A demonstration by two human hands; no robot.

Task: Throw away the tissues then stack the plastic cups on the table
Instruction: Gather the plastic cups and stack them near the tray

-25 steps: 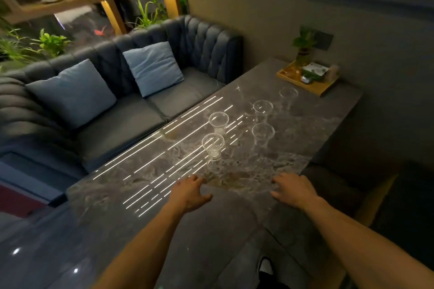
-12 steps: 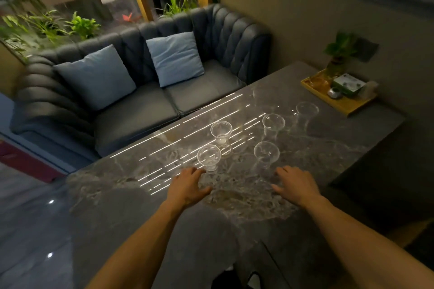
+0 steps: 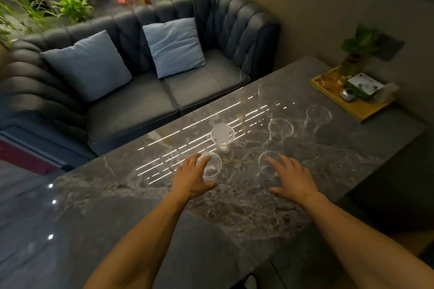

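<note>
We see five clear plastic cups standing upright and apart from each other on the dark grey marble-patterned table (image 3: pixel 234 206); none is inside another, and thin bright lines of light cross the table top around them. The nearest left cup (image 3: pixel 209 168) is thin and transparent, with a wide round rim; our left hand (image 3: pixel 191 177) curves around its left side, fingers and thumb spread, touching the wall, but the hand is not closed on it. The nearest right cup (image 3: pixel 268 164) looks the same; our right hand (image 3: pixel 292 179) is open, palm down, with the fingertips (image 3: pixel 273 161) over its rim, and we cannot tell if they touch it. Behind these stands the middle cup (image 3: pixel 222 136), which looks a little cloudy inside; further right are the fourth cup (image 3: pixel 280 128) and the far cup (image 3: pixel 318 114).

At the far right corner lies a yellow wooden tray (image 3: pixel 357 110) carrying a small green plant in a glass vase (image 3: pixel 354 54), a white and green box (image 3: pixel 365 83) and a small round silver object (image 3: pixel 348 95); it is well apart from the cups. Beyond the left edge of the table is a dark blue tufted sofa (image 3: pixel 131 110) with two light blue cushions (image 3: pixel 173 46). Nothing lies between the hands and the cups.
</note>
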